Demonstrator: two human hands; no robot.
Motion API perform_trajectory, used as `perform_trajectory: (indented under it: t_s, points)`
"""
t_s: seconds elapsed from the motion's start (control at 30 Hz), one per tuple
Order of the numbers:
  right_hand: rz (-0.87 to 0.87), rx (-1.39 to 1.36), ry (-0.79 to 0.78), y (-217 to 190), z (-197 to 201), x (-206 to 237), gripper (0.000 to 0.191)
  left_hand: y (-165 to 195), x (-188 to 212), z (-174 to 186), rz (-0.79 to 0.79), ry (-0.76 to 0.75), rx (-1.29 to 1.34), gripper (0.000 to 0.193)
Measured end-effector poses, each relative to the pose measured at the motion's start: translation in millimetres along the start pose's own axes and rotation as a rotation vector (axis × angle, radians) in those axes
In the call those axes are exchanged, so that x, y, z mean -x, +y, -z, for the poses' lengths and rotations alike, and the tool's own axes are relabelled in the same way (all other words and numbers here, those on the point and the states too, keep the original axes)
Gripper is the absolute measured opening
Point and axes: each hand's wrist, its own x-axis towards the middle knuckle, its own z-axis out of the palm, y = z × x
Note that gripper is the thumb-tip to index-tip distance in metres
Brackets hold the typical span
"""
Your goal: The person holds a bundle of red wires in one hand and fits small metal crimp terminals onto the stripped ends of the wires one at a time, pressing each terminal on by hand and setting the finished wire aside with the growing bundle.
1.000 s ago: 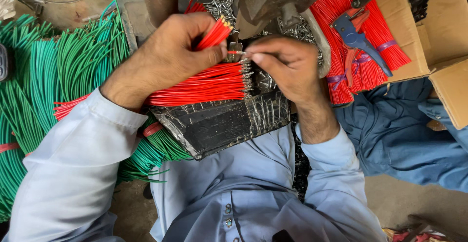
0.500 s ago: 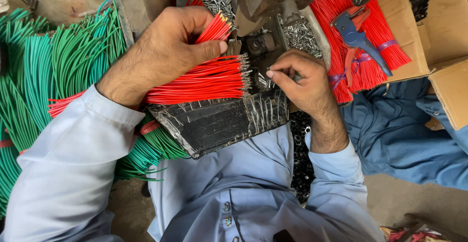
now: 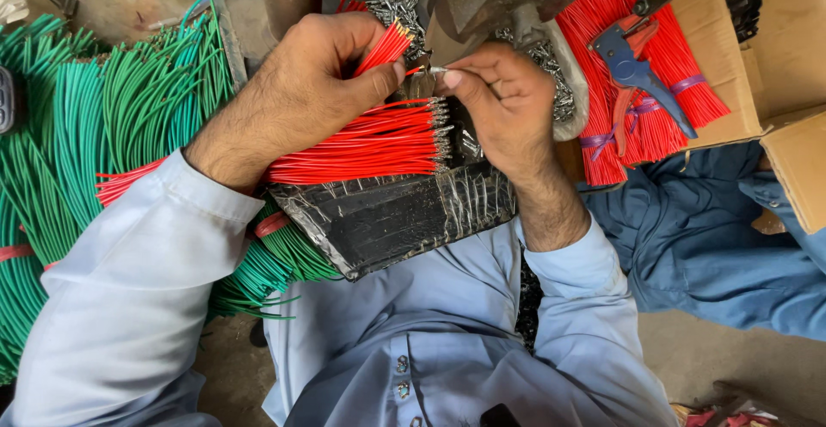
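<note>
Left hand (image 3: 297,91) fisted round a small bunch of short red insulated wires (image 3: 385,46), ends fanned out for picking; right hand (image 3: 499,104) pinches one small metal terminal (image 3: 436,70) at thumb and forefinger (other fingers curled) beside them.

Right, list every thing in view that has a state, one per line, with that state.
left hand: closed around a small bunch of red wires
right hand: pinching a small metal terminal at the fingertips
red wire bundle: lying flat on the black board, metal-tipped ends aligned
green wires: heaped loose
blue wire stripper: resting on tied red bundles
cardboard box: open
</note>
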Motion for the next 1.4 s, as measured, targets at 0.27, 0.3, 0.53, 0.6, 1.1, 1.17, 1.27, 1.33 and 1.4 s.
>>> perform_trajectory:
  t_s: [0.27,0.3,0.53,0.6,1.1,1.17,1.27,1.33,1.4]
  points:
    - [-0.005,0.165,0.009,11,3,-5,0.007,-1,0,0,-0.011,-0.005,-0.001,0.023]
    - [-0.021,0.182,0.019,13,3,-5,0.006,0,0,0,-0.006,-0.007,-0.002,0.023]
    - [-0.025,0.207,0.053,21,5,-7,0.005,3,1,2,0.005,-0.021,0.017,0.02]
    - [-0.015,0.176,0.022,20,3,-6,0.005,3,1,3,0.033,-0.03,0.003,0.023]
    - [-0.021,0.758,-0.26,-44,47,24,0.015,3,2,1,0.041,-0.063,0.125,0.017]
    - [-0.005,0.788,-0.243,-40,46,25,0.012,3,2,1,0.063,-0.057,0.14,0.016]
    - [0.04,0.803,-0.191,-31,41,28,0.008,3,1,1,0.036,-0.048,0.175,0.014]
    - [-0.036,0.666,-0.12,-24,37,28,0.006,4,1,2,0.021,-0.043,0.189,0.014]
    - [-0.23,0.389,-0.021,-16,31,25,0.006,5,1,2,0.031,-0.045,0.195,0.013]
